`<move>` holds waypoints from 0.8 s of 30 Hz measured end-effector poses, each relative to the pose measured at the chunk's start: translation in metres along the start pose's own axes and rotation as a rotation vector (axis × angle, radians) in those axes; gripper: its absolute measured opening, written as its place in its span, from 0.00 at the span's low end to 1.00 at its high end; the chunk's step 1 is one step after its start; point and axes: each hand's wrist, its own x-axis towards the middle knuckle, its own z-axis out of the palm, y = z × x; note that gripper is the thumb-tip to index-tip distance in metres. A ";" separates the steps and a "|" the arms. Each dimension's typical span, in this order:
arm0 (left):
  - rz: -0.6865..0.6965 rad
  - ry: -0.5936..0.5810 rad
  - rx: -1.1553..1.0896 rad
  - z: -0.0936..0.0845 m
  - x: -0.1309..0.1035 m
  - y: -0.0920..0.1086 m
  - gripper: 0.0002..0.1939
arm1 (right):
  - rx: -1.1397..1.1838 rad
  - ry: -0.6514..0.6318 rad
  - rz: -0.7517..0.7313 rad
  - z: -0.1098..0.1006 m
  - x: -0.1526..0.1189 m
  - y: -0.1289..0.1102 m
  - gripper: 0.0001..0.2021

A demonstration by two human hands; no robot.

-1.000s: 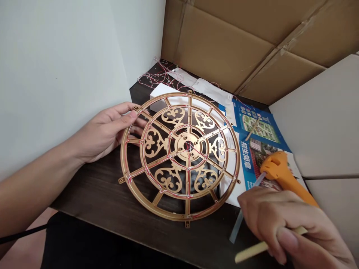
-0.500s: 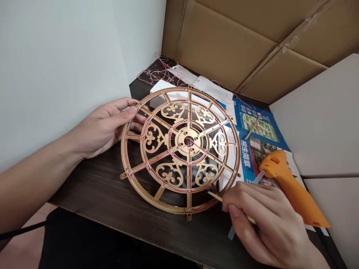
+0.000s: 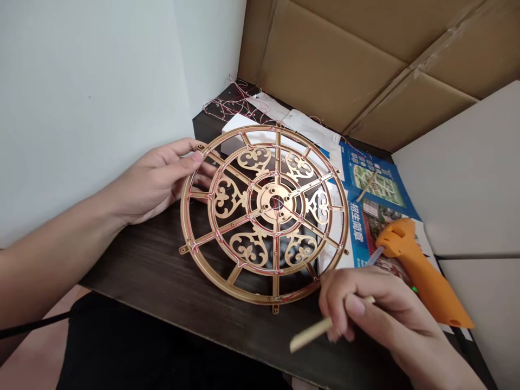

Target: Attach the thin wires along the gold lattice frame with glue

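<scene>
while the left hand pinches the gold frame above the middle of the surface, its fingers partly spread, the right hand's fingers grip a wooden stick near the front edge; cardboard lines the back edge.

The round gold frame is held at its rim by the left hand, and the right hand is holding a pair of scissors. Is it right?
Not quite: the head view shows the right hand holding a pale stick, not scissors. The left hand does hold the round gold frame at its rim.
</scene>
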 end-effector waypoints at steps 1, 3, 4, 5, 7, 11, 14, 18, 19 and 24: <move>-0.001 0.002 -0.004 0.000 0.000 0.000 0.14 | 0.028 -0.045 -0.013 0.000 -0.003 -0.003 0.20; -0.004 0.008 -0.008 0.001 -0.001 0.000 0.14 | 0.068 -0.075 -0.053 0.000 -0.008 -0.008 0.21; -0.005 0.012 -0.005 0.001 -0.001 0.000 0.14 | 0.071 -0.049 -0.079 0.000 -0.010 -0.011 0.21; -0.005 0.015 0.000 0.000 -0.001 0.000 0.14 | 0.046 -0.009 -0.103 0.000 -0.012 -0.013 0.21; -0.001 0.023 0.018 0.000 -0.001 0.000 0.13 | -0.135 0.115 -0.172 -0.002 -0.012 -0.016 0.19; 0.006 0.021 0.070 0.000 -0.001 0.000 0.11 | -0.781 0.271 -0.407 -0.003 0.001 -0.014 0.10; 0.004 0.020 0.068 0.001 -0.001 0.001 0.11 | -0.994 0.199 -0.520 0.001 0.007 -0.009 0.09; 0.002 0.013 0.059 0.002 -0.001 0.001 0.12 | -1.178 0.221 -0.571 0.005 0.008 0.001 0.07; 0.003 0.015 0.057 0.002 -0.001 0.000 0.12 | -1.163 0.223 -0.566 0.005 0.008 0.004 0.07; 0.005 0.050 0.042 0.002 -0.002 0.000 0.12 | -0.794 0.205 -0.427 0.006 0.008 0.011 0.10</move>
